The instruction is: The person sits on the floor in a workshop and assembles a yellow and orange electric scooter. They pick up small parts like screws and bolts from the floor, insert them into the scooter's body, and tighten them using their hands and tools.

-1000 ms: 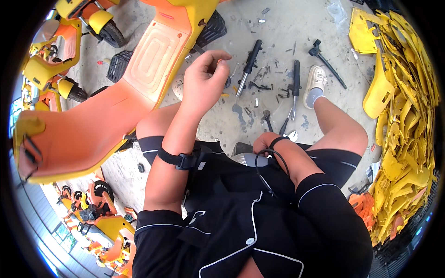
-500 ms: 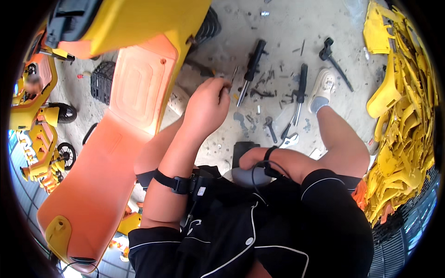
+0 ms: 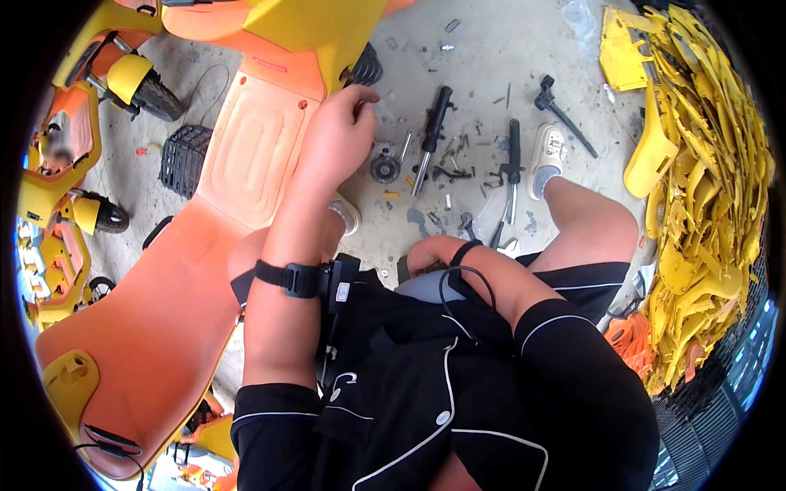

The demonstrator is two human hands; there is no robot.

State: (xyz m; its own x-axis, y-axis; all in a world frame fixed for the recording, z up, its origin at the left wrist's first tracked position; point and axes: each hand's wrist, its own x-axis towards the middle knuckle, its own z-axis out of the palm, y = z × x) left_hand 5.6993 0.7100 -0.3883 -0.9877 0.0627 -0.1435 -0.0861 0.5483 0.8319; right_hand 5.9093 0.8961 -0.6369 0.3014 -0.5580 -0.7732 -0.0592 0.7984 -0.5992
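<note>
My left hand (image 3: pixel 344 127) is raised beside the orange and yellow scooter body (image 3: pixel 262 147), close to a hole in its yellow side edge. Its fingers are curled inward, and whatever they pinch is hidden. My right hand (image 3: pixel 426 255) rests low by my lap, next to a dark object (image 3: pixel 402 268); its fingers are hidden. On the floor ahead lie two shock absorbers, one black and silver (image 3: pixel 434 123) and another (image 3: pixel 513 155) farther right. A round dark metal part (image 3: pixel 385 166) sits just right of my left hand.
Several small bolts and brackets (image 3: pixel 450 173) are scattered over the concrete floor. A black bar with a thick head (image 3: pixel 565 114) lies beyond my right shoe. Yellow plastic panels (image 3: pixel 696 221) are heaped at the right. A black basket (image 3: pixel 185 159) and more scooters (image 3: pixel 86 164) stand left.
My left hand has moved left and forward, from above the floor parts to the scooter's edge. The round metal part now shows. The whole view has shifted slightly; my right hand stays low.
</note>
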